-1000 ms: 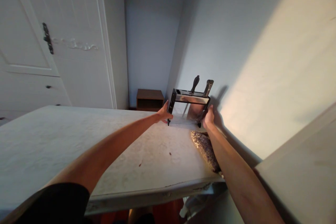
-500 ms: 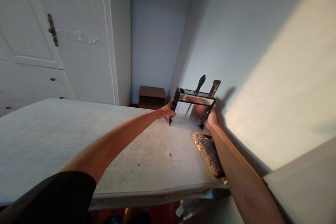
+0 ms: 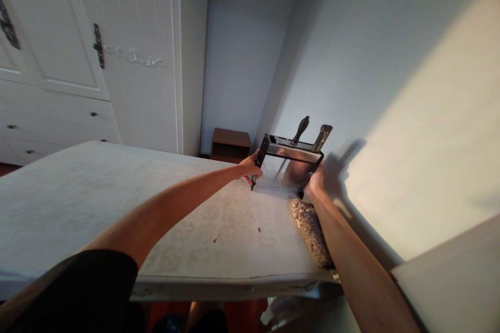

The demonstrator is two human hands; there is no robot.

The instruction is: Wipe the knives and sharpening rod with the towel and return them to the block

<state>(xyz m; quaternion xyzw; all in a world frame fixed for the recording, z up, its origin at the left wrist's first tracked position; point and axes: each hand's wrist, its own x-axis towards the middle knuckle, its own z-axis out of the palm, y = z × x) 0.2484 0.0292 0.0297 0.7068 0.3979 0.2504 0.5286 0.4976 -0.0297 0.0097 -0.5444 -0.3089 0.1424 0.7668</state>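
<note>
Between my two hands is a knife rack (image 3: 287, 153) with a black frame, a shiny top band and clear sides. A dark-handled tool (image 3: 300, 129), its thin rod showing through the side, and a wide-bladed knife (image 3: 322, 138) stand in its slots. My left hand (image 3: 250, 165) is closed on the left end of the rack. My right hand (image 3: 316, 182) grips the right end, its fingers partly hidden behind the frame. The rack is at the table's far right, by the wall; I cannot tell whether its feet touch the top. A speckled brown bundle (image 3: 311, 231) lies beside my right forearm.
The white table (image 3: 128, 187) has a worn front edge and small reddish marks. Beyond it stand a white wardrobe (image 3: 144, 93) and a low brown cabinet (image 3: 231, 138). A pale wall (image 3: 390, 114) closes off the right side.
The view has swung slightly left, so the wardrobe and table appear farther right. Both hands keep their hold on the rack, which shows little movement of its own.
</note>
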